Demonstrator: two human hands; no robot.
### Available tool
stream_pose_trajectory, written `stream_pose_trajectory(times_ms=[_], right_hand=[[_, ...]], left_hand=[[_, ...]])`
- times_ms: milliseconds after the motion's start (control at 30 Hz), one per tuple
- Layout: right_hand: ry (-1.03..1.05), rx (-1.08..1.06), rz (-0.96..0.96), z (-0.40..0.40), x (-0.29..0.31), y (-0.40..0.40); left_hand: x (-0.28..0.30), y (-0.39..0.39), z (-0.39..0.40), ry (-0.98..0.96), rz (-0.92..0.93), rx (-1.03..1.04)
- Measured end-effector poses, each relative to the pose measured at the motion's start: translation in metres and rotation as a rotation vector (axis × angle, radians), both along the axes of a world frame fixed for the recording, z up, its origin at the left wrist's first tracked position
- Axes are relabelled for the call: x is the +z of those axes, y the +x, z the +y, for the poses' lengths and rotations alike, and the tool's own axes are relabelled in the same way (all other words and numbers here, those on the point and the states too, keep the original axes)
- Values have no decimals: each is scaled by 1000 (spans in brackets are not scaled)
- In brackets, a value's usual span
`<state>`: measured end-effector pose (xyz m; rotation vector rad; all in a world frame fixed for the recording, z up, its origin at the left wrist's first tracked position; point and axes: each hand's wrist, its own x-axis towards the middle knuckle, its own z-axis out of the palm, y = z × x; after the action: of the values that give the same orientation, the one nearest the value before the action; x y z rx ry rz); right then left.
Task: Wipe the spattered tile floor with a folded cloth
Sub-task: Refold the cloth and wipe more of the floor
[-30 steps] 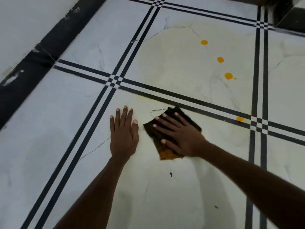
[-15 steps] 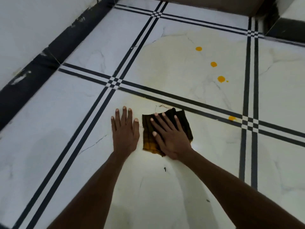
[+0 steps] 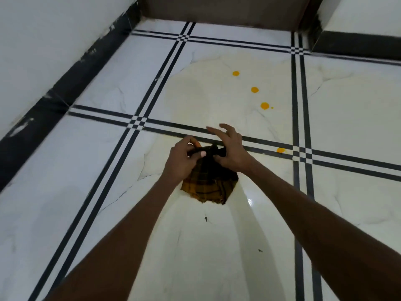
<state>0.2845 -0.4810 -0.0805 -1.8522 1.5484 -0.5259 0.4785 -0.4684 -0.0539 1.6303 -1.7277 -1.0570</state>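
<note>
A dark cloth (image 3: 208,184) with yellow checks hangs bunched above the white tile floor (image 3: 217,246), its lower edge near the tiles. My left hand (image 3: 184,159) pinches its top left edge between thumb and fingers. My right hand (image 3: 230,151) pinches the top right edge, the other fingers spread and raised. Three orange-yellow spatter drops (image 3: 254,89) lie in a diagonal row on the far tile. Another drop (image 3: 281,150) sits on the black stripe to the right of my right hand.
Black double stripes (image 3: 138,122) cross the floor in a grid. A black skirting (image 3: 65,88) runs along the white wall on the left. A brown wall (image 3: 227,11) closes the far end, with a dark step edge (image 3: 355,45) at the far right.
Both hands lay flat on the floor, the right pressing the cloth down. Now both have lifted off and hold the cloth up by its top edge. The view has tilted up.
</note>
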Motion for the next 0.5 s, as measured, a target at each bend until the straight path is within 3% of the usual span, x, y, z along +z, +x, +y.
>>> stream_pose_trajectory(times_ms=[67,133,233,367,500], right_hand=[[9,172,143,-14,16,-11],[65,249,158,-22,30,-27],[101,149,142,-17,58,-55],[-115,-16,204,-13,102,-89],[-296,-23,396,5,127,-92]], left_hand=[[29,-3,-6,-19,24,-124],[48,-8,-16,-29,30,-184],[66,-18,-31,-70,22,-198],[86,-38,-45,-204,96,-152],[90,-40,-46,-297,148,-176]])
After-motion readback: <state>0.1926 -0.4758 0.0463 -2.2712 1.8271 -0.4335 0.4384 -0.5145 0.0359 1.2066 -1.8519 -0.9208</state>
